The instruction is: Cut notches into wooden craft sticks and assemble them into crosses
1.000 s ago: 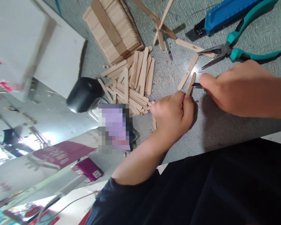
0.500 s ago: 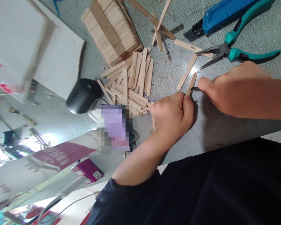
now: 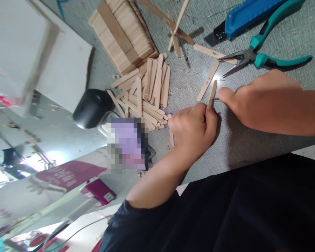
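Note:
My left hand (image 3: pixel 193 131) is closed around the lower part of a wooden craft stick (image 3: pixel 213 89), whose rounded end sticks out past the thumb. My right hand (image 3: pixel 262 101) is closed on a thin metal tool (image 3: pixel 216 99); only a short length of its shaft shows, and the palm hides the rest. The tool's tip meets the edge of the held stick. Just beyond lies another craft stick (image 3: pixel 207 82) with small holes or notches near its middle. A further marked stick (image 3: pixel 207 51) lies partly beneath the tips of open long-nose pliers (image 3: pixel 249 55).
A blue utility knife (image 3: pixel 248 19) lies behind the pliers. Loose craft sticks (image 3: pixel 139 96) are heaped left of my hands, near a banded stick bundle (image 3: pixel 123 33). Joined sticks (image 3: pixel 176 29) stand at the back. A black rounded object (image 3: pixel 91 107) and a blurred-out device (image 3: pixel 127 143) sit leftward.
The whole scene shifts very slightly left in view. My right hand and the tool move slightly against the stick; the left hand keeps its hold.

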Demonstrator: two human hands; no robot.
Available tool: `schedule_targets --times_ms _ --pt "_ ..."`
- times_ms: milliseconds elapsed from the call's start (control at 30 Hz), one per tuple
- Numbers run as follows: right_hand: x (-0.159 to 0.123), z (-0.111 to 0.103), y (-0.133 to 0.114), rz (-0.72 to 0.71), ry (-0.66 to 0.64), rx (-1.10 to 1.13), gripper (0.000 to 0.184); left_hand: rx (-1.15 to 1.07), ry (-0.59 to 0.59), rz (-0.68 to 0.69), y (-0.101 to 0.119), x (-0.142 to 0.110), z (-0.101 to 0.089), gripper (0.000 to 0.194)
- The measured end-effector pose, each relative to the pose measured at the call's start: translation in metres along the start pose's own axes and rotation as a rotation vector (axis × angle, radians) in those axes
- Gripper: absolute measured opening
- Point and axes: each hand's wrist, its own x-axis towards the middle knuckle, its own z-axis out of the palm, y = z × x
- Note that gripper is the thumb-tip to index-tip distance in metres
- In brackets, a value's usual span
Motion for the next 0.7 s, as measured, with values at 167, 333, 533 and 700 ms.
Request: schedule_targets --times_ms 167,333,533,700 --pt "0.0 -0.001 -0.002 0.023 -0.048 0.014 0.053 -0.071 -0.012 -0.008 0.0 -0.003 -0.002 0.044" --pt "-0.001 0.004 0.003 -0.004 0.016 -0.003 0.049 -0.058 -0.039 -0.004 0.0 -0.004 -0.003 0.044" --pt "0.001 0.007 0.016 -0.05 0.053 -0.009 0.046 -0.018 -0.032 0.013 -0.001 -0.004 -0.003 0.042" --pt "0.002 0.009 0.019 -0.039 0.049 0.041 0.046 -0.003 -0.023 0.019 -0.001 -0.004 -0.001 0.041"
